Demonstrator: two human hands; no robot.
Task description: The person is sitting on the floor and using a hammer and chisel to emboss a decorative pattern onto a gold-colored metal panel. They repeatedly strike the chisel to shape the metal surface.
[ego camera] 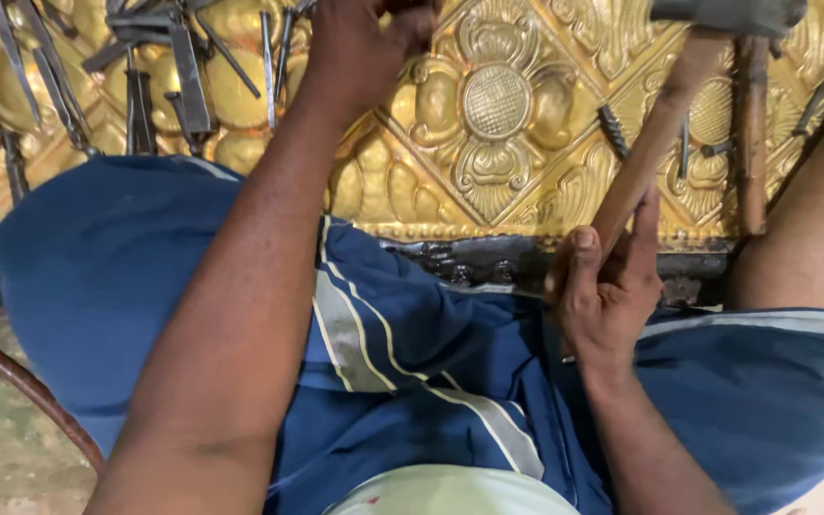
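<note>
From the head view we look straight down on a gilded relief panel point(498, 124) lying flat in front of our knees, its embossed flowers and diamond borders facing up so the surface can be struck from above.

Our right hand point(603, 291) grips the wooden handle of a hammer point(665, 114) low on the shaft, fingers curled around it and the thumb lying along the wood; holding it that far from the dark head at the top edge gives a long swing. The head hangs over the panel's upper right part.

Our left hand point(364, 43) reaches across the panel to its upper middle, fist closed. It seems pinched on something small held against the metal, but the frame cuts it off and we cannot tell what.

A cluster of steel punches point(159, 72) lies on the panel at upper left, near the left hand, within easy reach. Our blue shorts point(412, 353) fill the foreground, legs spread to either side of the work.
</note>
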